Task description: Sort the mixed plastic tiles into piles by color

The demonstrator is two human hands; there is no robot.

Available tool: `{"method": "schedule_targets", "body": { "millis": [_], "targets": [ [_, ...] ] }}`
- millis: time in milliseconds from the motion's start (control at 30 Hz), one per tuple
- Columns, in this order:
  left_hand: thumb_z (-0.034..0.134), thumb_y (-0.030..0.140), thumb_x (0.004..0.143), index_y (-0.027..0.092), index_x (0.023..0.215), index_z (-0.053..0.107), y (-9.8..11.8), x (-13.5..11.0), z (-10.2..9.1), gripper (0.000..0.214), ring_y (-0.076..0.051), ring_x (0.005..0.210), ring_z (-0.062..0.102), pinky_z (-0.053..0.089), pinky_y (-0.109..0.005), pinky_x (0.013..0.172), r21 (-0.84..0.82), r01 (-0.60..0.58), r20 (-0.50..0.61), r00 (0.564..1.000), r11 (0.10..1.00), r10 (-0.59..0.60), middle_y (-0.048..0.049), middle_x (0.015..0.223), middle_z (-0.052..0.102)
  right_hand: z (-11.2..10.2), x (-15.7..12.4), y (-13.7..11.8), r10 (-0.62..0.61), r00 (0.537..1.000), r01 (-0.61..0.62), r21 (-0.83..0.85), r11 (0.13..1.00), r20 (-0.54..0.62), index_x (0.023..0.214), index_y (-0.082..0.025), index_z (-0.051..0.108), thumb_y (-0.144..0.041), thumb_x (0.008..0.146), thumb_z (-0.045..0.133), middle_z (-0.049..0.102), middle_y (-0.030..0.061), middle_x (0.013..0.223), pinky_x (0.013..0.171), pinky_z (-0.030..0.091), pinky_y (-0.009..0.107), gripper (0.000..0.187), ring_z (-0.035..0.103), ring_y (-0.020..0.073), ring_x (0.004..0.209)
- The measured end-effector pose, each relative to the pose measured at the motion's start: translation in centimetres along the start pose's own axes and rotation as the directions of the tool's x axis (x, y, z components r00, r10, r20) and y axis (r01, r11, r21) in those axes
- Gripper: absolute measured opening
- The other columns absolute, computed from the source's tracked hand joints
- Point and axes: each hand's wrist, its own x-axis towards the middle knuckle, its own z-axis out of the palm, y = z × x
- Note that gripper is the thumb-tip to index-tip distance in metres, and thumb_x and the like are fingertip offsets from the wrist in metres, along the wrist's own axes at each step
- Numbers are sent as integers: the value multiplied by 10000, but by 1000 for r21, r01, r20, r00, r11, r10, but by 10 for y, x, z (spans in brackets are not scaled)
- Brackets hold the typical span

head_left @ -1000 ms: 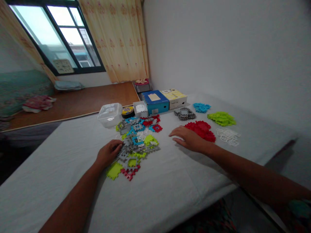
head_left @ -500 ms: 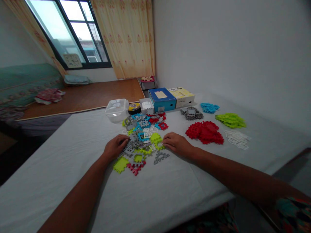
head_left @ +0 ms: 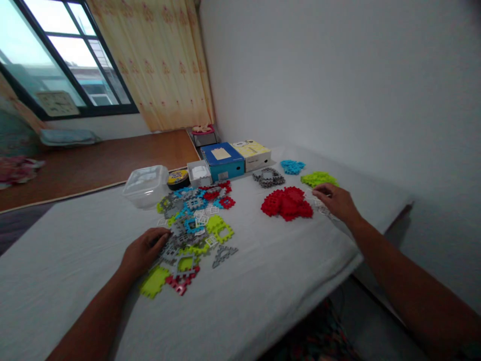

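My left hand (head_left: 145, 252) rests at the left edge of a mixed pile of plastic interlocking pieces (head_left: 180, 243). Its fingers are curled together against the grey pieces; what they pinch, if anything, is hidden. My right hand (head_left: 338, 201) is at the far right, over a group of white frame pieces (head_left: 318, 204) that it partly covers. Its fingertips are drawn together just in front of the lime green pile (head_left: 319, 179), and whatever lies between them is too small to make out. Left of this hand lies a heap of red pieces (head_left: 287, 203).
Grey pieces (head_left: 268, 177) and blue pieces (head_left: 292, 166) form separate piles behind the red one. At the back stand a clear plastic tub (head_left: 146, 185), a round black-and-yellow tin (head_left: 178, 179), a small white box (head_left: 199, 173), a blue box (head_left: 222, 161) and a yellow-white box (head_left: 251, 154).
My right hand has left the lime green pieces in the mixed pile and moved right to the white pieces. The view has turned right; my left hand stays by the pile.
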Motion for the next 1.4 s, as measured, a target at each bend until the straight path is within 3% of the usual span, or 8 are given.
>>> {"method": "schedule_targets", "body": {
  "millis": [233,433,600,733,1033,1133,1300,1400],
  "targets": [
    [428,597,826,266,984,713,3,1,-1,464,-238,950,684,533,-296,783,45,8,-4,1000,999,-8,-33,1093,728,-31,-7,81,80,997,-73,-276,958,14,844,-200,710,-432,792,549,726,65,813,640,487,330,287,657,214,700],
    [414,561,831,263,973,697,14,-3,-4,435,-211,958,675,517,-287,825,33,19,-1,1000,999,-19,-22,1078,723,0,-5,-16,-174,984,178,-156,972,37,943,-183,698,-370,891,513,698,99,979,721,517,342,268,647,204,774],
    [420,551,836,257,983,695,17,-5,-5,429,-209,978,669,508,-296,859,3,16,-2,1000,1000,-16,-21,1080,721,57,-32,-139,-656,636,569,327,754,406,1175,-198,629,-300,938,524,660,104,1166,944,475,345,279,594,198,1085],
    [434,561,831,261,956,704,16,-6,-5,423,-203,973,669,508,-281,860,-23,-6,-1,1000,1000,6,-13,1059,724,101,-59,-190,-766,358,737,343,583,534,1299,-235,542,-304,937,540,571,92,1346,944,460,392,368,528,228,1152],
    [438,561,844,248,978,694,12,-6,-2,426,-205,979,660,496,-300,894,-58,4,14,1000,998,-3,-24,1087,712,115,-68,-203,-763,228,818,307,487,604,1043,-209,640,-248,973,473,681,47,1129,825,487,315,185,579,203,972],
    [438,559,846,247,979,693,11,-6,-2,424,-206,979,662,496,-295,892,-52,-1,14,1000,999,2,-26,1092,709,109,-46,-186,-742,328,766,295,571,584,1140,-209,632,-185,953,486,684,70,1119,822,498,306,239,600,194,983],
    [431,545,855,258,976,697,11,-5,-2,410,-203,967,668,505,-285,853,-8,-8,5,1000,1000,8,-17,1090,710,100,54,-118,-467,753,501,56,864,464,1303,-197,570,-149,927,427,645,112,1252,965,469,381,406,606,227,1116],
    [431,541,854,263,975,698,11,-5,-2,404,-197,961,669,507,-277,839,4,10,-2,1000,1000,-10,-9,1093,709,99,114,-73,-150,895,265,-229,937,421,1290,-120,579,-96,877,447,643,155,1255,979,455,354,434,609,255,1136]
  ]
}}
